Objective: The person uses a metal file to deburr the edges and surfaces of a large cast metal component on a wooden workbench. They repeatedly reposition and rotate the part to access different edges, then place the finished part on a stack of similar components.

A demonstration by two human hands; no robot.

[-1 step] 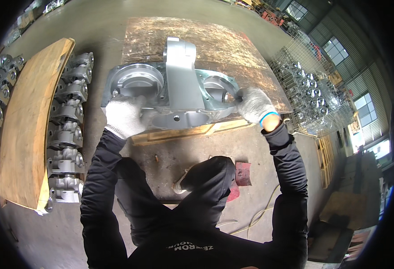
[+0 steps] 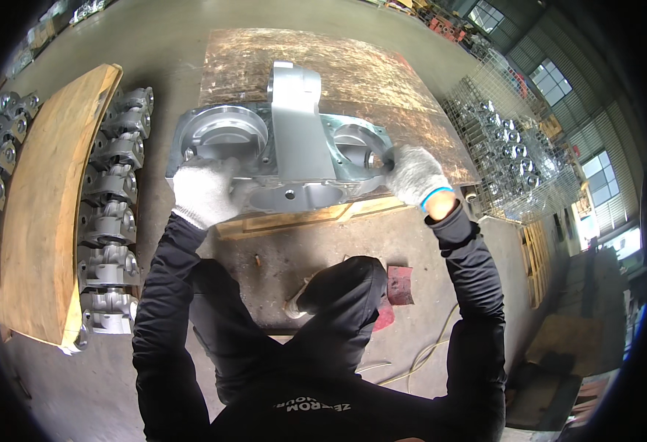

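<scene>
A large silvery metal casting [image 2: 299, 140] rests on a worn wooden tabletop [image 2: 382, 74] in front of me. Two round openings flank its raised central arm, which ends in a ring-like boss at the far end. My left hand [image 2: 207, 193], in a white knit glove, is closed on the casting's near left edge, with its fingertips partly hidden against the metal. At the right end, my right hand [image 2: 416, 175] grips the casting's corner beside the smaller opening. It wears a grey-white glove with a blue cuff, and its fingers are curled and partly out of sight.
On the left, a wooden board [image 2: 51, 206] stands between rows of similar metal castings [image 2: 110, 221]. A wire cage [image 2: 511, 147] holding shiny metal parts is at the right. Below the table lie red pieces [image 2: 400, 286] and a thin hose [image 2: 426, 353] on the concrete floor.
My right hand and wrist have shifted very slightly to the left along the casting's right end. The casting and my left hand look unmoved.
</scene>
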